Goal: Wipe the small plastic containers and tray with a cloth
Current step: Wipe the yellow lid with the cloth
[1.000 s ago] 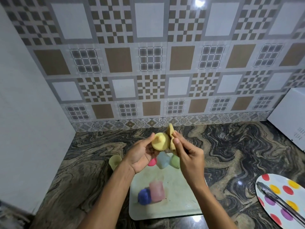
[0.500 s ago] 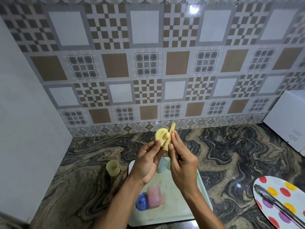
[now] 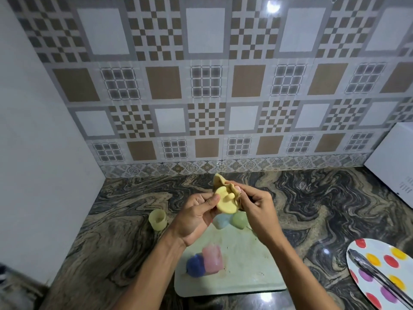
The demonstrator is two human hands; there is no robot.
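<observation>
The left hand (image 3: 194,217) holds a round yellow lid (image 3: 225,201) between thumb and fingers. The lid is smooth plastic with a little knob in the middle, and it is up in the air above the tray. The right hand (image 3: 257,211) pinches a yellow cloth (image 3: 220,181) that is bunched round the top and right edge of the lid.

Just under the hands, at 6 o'clock, a pale green tray (image 3: 245,271) lies on the swirly dark table (image 3: 312,209). On its far end sit a light blue container (image 3: 221,221) and a green container (image 3: 239,219), side by side. On its near left part a pink container (image 3: 212,258) touches a dark blue container (image 3: 196,266).

At 9 o'clock from the hands a small yellow cup (image 3: 157,219) stands on the table, off the tray. At 4 o'clock is a spotted plate (image 3: 384,265) with metal tongs (image 3: 380,278) on it. At 2 o'clock is a white box (image 3: 391,162); its small marks are too tiny to read.
</observation>
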